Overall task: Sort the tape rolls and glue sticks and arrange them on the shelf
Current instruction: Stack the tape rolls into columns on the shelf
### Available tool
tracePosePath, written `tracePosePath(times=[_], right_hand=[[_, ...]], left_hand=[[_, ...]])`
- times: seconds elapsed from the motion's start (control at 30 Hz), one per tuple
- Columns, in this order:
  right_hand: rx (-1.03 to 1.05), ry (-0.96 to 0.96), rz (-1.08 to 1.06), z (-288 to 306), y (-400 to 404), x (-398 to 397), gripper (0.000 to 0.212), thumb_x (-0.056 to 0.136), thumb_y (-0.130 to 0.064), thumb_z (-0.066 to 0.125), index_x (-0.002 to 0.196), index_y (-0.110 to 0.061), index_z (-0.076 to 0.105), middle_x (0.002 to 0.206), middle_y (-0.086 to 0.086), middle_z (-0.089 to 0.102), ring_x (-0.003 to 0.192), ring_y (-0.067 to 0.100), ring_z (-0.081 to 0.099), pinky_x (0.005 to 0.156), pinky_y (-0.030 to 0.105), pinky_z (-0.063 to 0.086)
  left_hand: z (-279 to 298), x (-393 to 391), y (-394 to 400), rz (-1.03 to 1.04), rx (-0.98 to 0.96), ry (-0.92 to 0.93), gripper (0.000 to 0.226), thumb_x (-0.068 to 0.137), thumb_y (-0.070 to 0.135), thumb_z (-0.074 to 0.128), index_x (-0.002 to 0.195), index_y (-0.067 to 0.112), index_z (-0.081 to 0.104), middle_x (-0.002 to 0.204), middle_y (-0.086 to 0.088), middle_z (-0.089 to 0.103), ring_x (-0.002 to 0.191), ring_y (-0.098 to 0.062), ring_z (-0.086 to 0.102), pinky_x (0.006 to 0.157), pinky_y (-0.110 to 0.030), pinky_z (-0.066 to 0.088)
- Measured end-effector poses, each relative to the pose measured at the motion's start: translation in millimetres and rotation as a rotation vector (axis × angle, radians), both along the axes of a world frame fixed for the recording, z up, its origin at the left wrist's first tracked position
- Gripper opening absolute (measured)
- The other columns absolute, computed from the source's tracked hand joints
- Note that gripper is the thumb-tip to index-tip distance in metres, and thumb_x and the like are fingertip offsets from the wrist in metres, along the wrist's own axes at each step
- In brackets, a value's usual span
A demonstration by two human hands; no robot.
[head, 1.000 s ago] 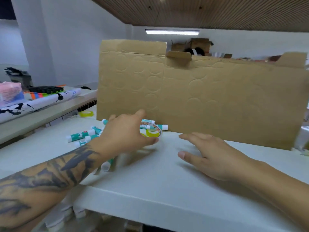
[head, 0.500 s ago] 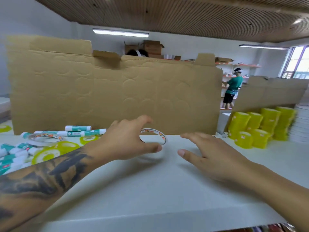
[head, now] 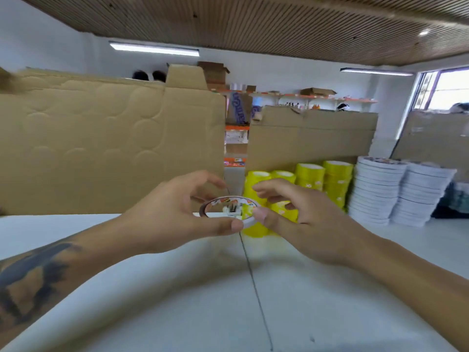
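A thin white tape roll [head: 229, 202] with a printed side is held in the air above the white shelf top [head: 177, 288]. My left hand [head: 175, 217] grips its left rim between thumb and fingers. My right hand [head: 302, 219] meets it from the right, thumb tip against the roll's right edge, fingers curled over it. Behind the hands stand stacks of yellow tape rolls [head: 312, 184], and to their right tall stacks of white tape rolls [head: 378, 189]. No glue sticks are in view.
A tall sheet of cardboard [head: 101, 148] stands along the back edge on the left, another cardboard sheet [head: 312, 138] behind the yellow stacks. A seam [head: 253, 280] runs across the shelf top. Shelving with goods lines the far wall.
The view has swung right, away from the glue sticks. My left hand lifted the white tape roll off the surface and my right hand rose from the table to meet it.
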State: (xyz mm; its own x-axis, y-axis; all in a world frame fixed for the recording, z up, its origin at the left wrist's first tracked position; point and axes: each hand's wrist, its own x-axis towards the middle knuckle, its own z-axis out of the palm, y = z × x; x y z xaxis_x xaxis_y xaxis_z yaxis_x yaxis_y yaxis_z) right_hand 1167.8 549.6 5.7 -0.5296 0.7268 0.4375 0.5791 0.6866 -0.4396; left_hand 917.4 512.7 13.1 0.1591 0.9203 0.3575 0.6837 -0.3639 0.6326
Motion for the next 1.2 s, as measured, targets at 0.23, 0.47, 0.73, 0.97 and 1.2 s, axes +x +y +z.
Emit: tracePosePath(times=[0.23,0.47,0.73,0.97,1.2], right_hand=[[0.022,0.086,0.070,11.4,24.0,103.4,0.043,0.086,-0.068,0.057,0.123,-0.046,0.059,0.117,-0.033,0.062,0.117,-0.009,0.056,0.091,0.017,0.048],[0.028,0.215,0.053,4.5,33.7,188.5,0.042,0.076,-0.070,0.064,0.106,-0.041,0.066,0.112,-0.025,0.067,0.114,-0.001,0.061,0.094,0.034,0.053],[0.126,0.373,-0.114,19.0,65.7,270.9,0.047,0.071,-0.074,0.070,0.104,-0.040,0.068,0.110,-0.020,0.071,0.109,0.005,0.066,0.099,0.045,0.053],[0.234,0.458,-0.441,31.8,111.7,322.4,0.037,0.078,-0.062,0.076,0.103,-0.037,0.065,0.099,-0.031,0.067,0.102,0.001,0.064,0.093,0.038,0.053],[0.190,0.470,-0.567,13.6,145.0,340.4,0.040,0.083,-0.058,0.074,0.112,-0.032,0.064,0.112,-0.019,0.067,0.114,0.006,0.059,0.087,0.032,0.044]], left_hand=[[8.9,111.4,23.3,-0.094,-0.020,-0.155,0.067,0.060,0.057,0.093,0.116,0.038,0.063,0.108,0.016,0.075,0.104,-0.004,0.070,0.090,-0.036,0.059],[10.7,196.1,44.3,-0.145,-0.025,-0.197,0.067,0.057,0.060,0.091,0.115,0.041,0.064,0.108,0.015,0.074,0.104,-0.003,0.070,0.085,-0.025,0.060],[-10.1,258.2,71.6,-0.131,-0.065,-0.283,0.080,0.061,0.092,0.059,0.132,0.055,0.052,0.134,0.017,0.060,0.128,-0.005,0.055,0.102,-0.027,0.047],[-41.0,310.5,79.1,-0.099,-0.055,0.501,0.093,0.075,0.098,0.014,0.154,0.050,0.026,0.165,0.015,0.028,0.152,-0.009,0.023,0.123,-0.043,0.024],[-62.6,346.6,70.1,-0.202,-0.225,0.668,0.078,0.082,0.092,0.019,0.152,0.061,0.004,0.171,0.014,-0.002,0.156,-0.008,-0.007,0.125,-0.046,-0.005]])
